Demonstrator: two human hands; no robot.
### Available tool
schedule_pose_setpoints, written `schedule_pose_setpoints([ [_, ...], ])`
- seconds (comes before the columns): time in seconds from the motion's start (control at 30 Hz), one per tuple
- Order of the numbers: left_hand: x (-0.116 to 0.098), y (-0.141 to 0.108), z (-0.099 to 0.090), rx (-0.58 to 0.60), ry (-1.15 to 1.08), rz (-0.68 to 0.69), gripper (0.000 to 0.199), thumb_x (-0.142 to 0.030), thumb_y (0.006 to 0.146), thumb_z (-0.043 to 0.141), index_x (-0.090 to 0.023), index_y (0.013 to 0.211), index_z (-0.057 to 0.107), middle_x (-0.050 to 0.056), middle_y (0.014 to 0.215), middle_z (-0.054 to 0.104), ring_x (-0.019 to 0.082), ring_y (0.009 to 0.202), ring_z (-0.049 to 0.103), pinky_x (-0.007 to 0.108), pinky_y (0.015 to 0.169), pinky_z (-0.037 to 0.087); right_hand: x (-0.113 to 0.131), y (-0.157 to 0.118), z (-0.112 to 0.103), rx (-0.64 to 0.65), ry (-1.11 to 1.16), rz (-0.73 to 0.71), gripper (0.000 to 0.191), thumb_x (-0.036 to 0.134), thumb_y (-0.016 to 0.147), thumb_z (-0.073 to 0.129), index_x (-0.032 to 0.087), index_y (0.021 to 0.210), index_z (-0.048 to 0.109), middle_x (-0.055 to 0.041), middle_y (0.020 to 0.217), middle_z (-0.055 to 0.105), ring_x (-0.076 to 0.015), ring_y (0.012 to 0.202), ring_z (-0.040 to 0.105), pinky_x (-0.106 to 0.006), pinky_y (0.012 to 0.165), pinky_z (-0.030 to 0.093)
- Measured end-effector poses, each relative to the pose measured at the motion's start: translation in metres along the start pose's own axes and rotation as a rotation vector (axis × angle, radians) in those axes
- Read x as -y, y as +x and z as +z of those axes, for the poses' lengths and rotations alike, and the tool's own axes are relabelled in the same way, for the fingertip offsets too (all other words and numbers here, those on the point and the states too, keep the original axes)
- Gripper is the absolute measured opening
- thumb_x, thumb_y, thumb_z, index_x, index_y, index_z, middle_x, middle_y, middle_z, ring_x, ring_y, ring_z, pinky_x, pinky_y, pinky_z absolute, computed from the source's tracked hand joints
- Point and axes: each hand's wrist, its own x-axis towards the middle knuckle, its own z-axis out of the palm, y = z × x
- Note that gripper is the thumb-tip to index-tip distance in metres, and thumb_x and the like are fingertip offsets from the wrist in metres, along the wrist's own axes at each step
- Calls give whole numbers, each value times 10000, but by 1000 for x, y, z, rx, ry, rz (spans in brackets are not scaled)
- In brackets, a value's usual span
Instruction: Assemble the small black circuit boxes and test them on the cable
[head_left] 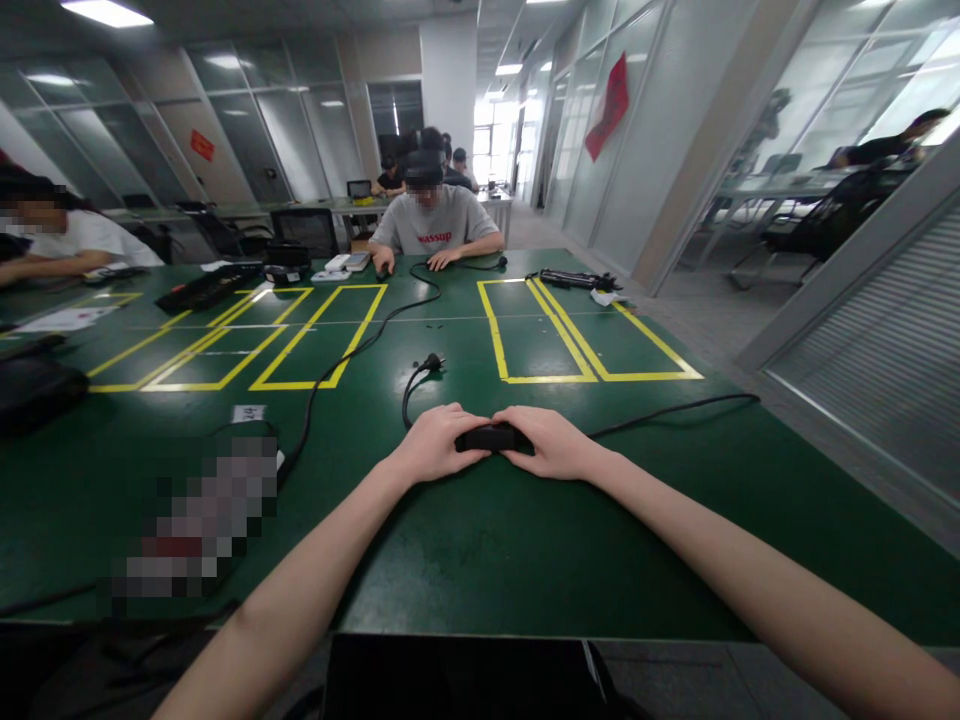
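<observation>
A black power adapter [490, 438] lies between my two hands on the green table [480, 540]. My left hand [437, 443] grips its left end, thumb and fingers on opposite sides. The right end is held the same way by my right hand [546, 442]. A black cable with a plug [430, 364] curves up behind my left hand, its prongs pointing right. Another black cable [675, 408] runs from beside my right hand toward the table's right side.
Yellow tape rectangles [547, 380] mark the table beyond my hands. A blurred-out object [206, 515] lies at the left, near a long black cable [309, 415]. A folded black tripod [574, 281] lies at the far right. Across the table sits a person [431, 220].
</observation>
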Motion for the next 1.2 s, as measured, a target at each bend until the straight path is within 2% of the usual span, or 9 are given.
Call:
schedule_pose_setpoints([
  [0.2,0,1,-3,36,81,3,347,-449,949,638,-221,1192,733,81,908,699,253,860,653,359,817,508,0,0,-2,37,-98,-23,282,298,962,589,193,1216,655,-119,1033,753,-268,924,716,-381,821,533],
  [0.43,-4,1,-2,42,112,15,370,-485,973,586,-191,1155,717,85,895,688,258,851,652,370,835,506,5,1,-8,29,-138,-38,301,395,941,632,185,1152,677,-116,986,763,-272,867,717,-352,747,500],
  [0.63,-9,3,-3,11,76,32,362,-469,963,588,-214,1200,685,84,1014,732,252,921,667,360,860,513,4,0,-6,24,-140,25,256,422,970,598,206,1049,709,-96,899,766,-249,805,711,-318,705,473],
  [0.77,-9,5,-3,19,121,43,297,-432,977,585,-196,1112,704,86,962,737,250,909,673,356,851,513,1,0,-8,19,-97,16,275,432,948,628,218,1102,707,-91,956,772,-251,843,718,-320,724,488],
  [0.87,-9,6,-4,34,136,62,303,-430,985,590,-189,1127,708,86,966,742,249,905,680,359,856,510,0,0,-8,21,-87,-5,275,413,947,634,205,1111,706,-100,969,771,-259,860,724,-327,737,495],
  [1.0,-6,5,-5,-7,93,45,372,-428,938,667,-193,1226,687,92,1035,747,257,926,688,353,835,516,1,-1,-7,-9,-94,34,255,394,951,629,206,1102,713,-99,946,776,-259,834,729,-324,718,492],
  [1.2,-4,3,-3,-21,93,34,285,-396,943,663,-213,1157,709,77,970,740,249,893,689,353,826,521,3,-1,-9,-4,-68,-7,311,394,955,629,208,1199,679,-100,1027,776,-257,893,736,-331,768,519],
])
